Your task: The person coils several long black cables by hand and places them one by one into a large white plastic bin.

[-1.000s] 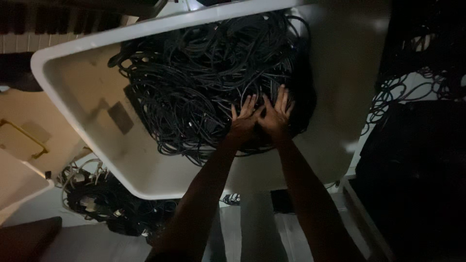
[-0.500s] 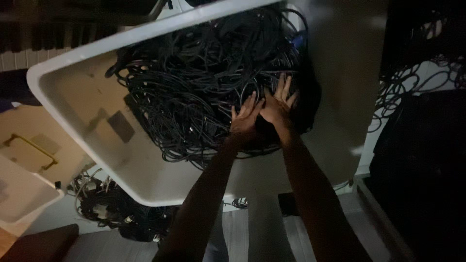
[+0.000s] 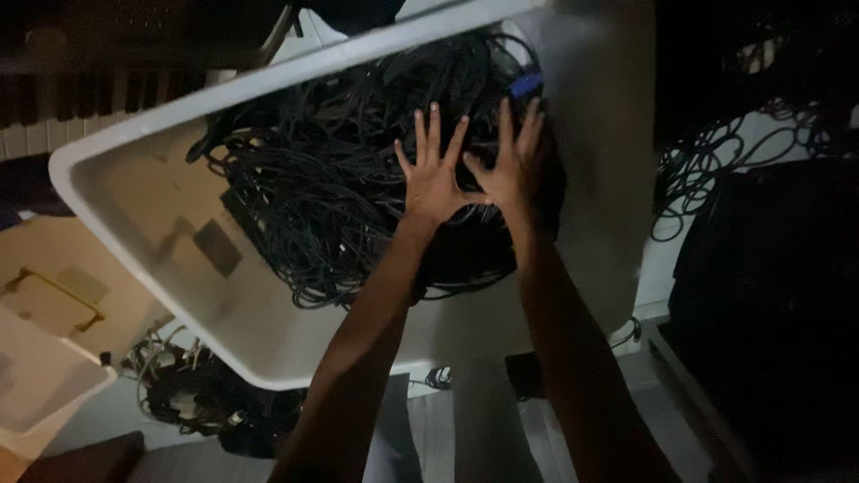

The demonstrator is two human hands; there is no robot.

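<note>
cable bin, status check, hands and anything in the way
Left hand and right hand flat, fingers spread, on black cable tangle. Tangle sits in white bin. Blue connector by right fingertips. Nothing blocking.

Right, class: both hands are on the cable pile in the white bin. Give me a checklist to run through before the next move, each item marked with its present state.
1. Left hand flat on the black cable tangle, fingers spread: ok.
2. Right hand beside it, thumbs meeting: ok.
3. Either hand gripping a cable: not ok, both lie open.
4. Cables all inside the white bin: ok, as far as seen.
5. Blue connector free of the tangle: cannot tell.
6. Lighting adequate: not ok, dim.
</note>
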